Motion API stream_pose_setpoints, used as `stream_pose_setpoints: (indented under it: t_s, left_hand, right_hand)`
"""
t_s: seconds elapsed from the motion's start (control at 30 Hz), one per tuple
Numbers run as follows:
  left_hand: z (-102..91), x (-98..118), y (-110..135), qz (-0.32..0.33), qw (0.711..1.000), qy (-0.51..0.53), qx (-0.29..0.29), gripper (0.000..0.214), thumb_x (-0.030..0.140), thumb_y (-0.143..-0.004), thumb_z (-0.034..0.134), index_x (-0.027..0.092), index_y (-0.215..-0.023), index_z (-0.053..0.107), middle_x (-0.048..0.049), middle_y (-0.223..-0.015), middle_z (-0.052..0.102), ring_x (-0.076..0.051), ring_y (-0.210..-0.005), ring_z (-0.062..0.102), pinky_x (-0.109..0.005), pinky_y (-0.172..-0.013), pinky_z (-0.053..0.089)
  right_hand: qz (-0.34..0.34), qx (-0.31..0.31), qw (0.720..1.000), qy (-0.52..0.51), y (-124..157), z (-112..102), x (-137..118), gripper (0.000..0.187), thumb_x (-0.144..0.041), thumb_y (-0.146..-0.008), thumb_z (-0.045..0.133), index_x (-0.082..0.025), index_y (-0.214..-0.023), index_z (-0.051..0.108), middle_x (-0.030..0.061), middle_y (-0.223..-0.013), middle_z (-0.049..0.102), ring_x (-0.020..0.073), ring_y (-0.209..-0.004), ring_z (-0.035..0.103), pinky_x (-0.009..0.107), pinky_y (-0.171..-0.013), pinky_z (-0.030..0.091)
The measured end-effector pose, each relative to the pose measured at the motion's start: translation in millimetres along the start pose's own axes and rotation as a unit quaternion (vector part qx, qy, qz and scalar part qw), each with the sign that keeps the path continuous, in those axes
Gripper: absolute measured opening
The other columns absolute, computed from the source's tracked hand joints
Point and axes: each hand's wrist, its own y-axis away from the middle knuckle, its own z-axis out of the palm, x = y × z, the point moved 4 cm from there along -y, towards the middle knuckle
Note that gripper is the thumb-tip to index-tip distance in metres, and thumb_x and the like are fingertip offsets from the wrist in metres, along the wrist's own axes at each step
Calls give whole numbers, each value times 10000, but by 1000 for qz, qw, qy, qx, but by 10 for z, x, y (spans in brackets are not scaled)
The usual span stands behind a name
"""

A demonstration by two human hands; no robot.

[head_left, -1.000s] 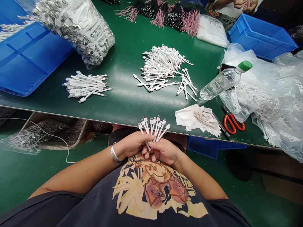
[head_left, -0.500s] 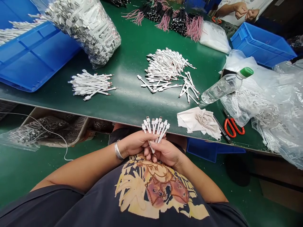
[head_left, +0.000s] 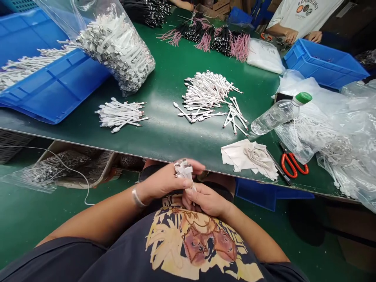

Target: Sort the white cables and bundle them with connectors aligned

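The fanned white USB cables (head_left: pixel 185 169) had closed into one bundle, gathered together.
The left hand (head_left: pixel 164 181), half open, cupped their plugs; the right hand (head_left: pixel 209 200) pinched them lower.

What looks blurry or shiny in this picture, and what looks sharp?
Head view: the bare left hand and the bunch of short white cables with silvery plugs look softly smeared; head view: the smooth green tabletop carries a pale sheen; head view: the clear plastic bottle with a green cap looks fairly crisp.

White cables (head_left: pixel 191 188) sit bunched between both hands (head_left: pixel 161 181) (head_left: pixel 213 200), metal-tipped plugs (head_left: pixel 183 169) clustered together.
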Motion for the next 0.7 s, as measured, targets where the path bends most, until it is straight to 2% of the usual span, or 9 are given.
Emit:
stream_pose_setpoints:
  t_s: [0.07, 0.13, 0.2, 0.27, 0.33, 0.43, 0.5, 0.57, 0.7]
  left_hand:
    - [-100, 321, 100, 114, 982, -138, 61, 783, 415, -761, 665, 325, -1423, 255, -107, -1447, 397, -270, -1278, 444, -432, -1014, 415]
    - [-88, 589, 207, 196, 908, -360, 89, 872, 345, -751, 692, 335, -1450, 171, -88, -1525, 255, -277, -1377, 282, -467, -1120, 257]
    - [57, 649, 252, 193, 814, -547, -13, 636, 283, -832, 596, 300, -1403, 318, -70, -1472, 369, -276, -1383, 264, -516, -1150, 103]
    - [184, 573, 268, 158, 733, -652, -112, 386, 205, -878, 496, 228, -1263, 499, -77, -1267, 581, -262, -1272, 429, -541, -1138, 64]
    - [246, 470, 268, 116, 685, -698, -174, 220, 138, -869, 457, 185, -1015, 614, -57, -945, 683, -217, -989, 592, -507, -1102, 190]
    - [166, 452, 275, 65, 654, -728, -194, 171, 99, -838, 468, 188, -751, 585, -22, -695, 620, -175, -679, 552, -360, -827, 419]
    - [-42, 603, 274, 51, 634, -759, -136, 166, 108, -844, 460, 192, -765, 579, -31, -708, 607, -184, -657, 525, -319, -665, 390]
    - [-367, 844, 262, 44, 581, -812, -31, 158, 154, -864, 435, 185, -818, 583, -42, -686, 584, -199, -628, 499, -324, -613, 338]
    - [-1196, 1236, 225, -16, 405, -894, 190, 378, 375, -940, 293, 166, -847, 594, -71, -681, 574, -230, -649, 511, -321, -590, 279]
  right_hand:
    - [-12, -8, 1000, -5, -1, 16, -14, 487, -580, -879, 428, -147, -659, 476, -8, -633, 498, 65, -531, 410, 211, -497, 311]
    - [-8, -15, 1000, 16, -13, 26, -35, 490, -590, -876, 419, -150, -665, 471, -9, -639, 490, 74, -551, 414, 221, -523, 325]
    - [-7, -37, 997, 67, -35, 41, -78, 500, -595, -883, 391, -149, -672, 476, -7, -647, 478, 86, -588, 422, 235, -566, 345]
    - [-14, -80, 988, 128, -56, 70, -122, 502, -588, -892, 370, -152, -659, 457, -18, -643, 432, 85, -604, 386, 241, -590, 338]
    - [-24, -115, 981, 156, -63, 91, -145, 492, -583, -890, 383, -156, -649, 428, -33, -643, 369, 77, -603, 329, 235, -585, 315]
    - [-11, -102, 991, 82, -49, 64, -111, 454, -594, -850, 465, -145, -798, 511, -37, -668, 400, 67, -590, 348, 218, -557, 316]
    - [13, -70, 997, 4, -30, 24, -55, 498, -598, -826, 509, -136, -1011, 547, -26, -691, 484, 61, -553, 399, 202, -514, 323]
    - [24, -44, 998, -38, -15, -11, -12, 544, -585, -830, 517, -130, -1126, 539, -16, -691, 536, 50, -500, 413, 188, -468, 314]
    - [31, -35, 998, -43, -18, -38, 6, 506, -561, -853, 502, -127, -1101, 579, -13, -680, 566, 37, -467, 421, 175, -451, 324]
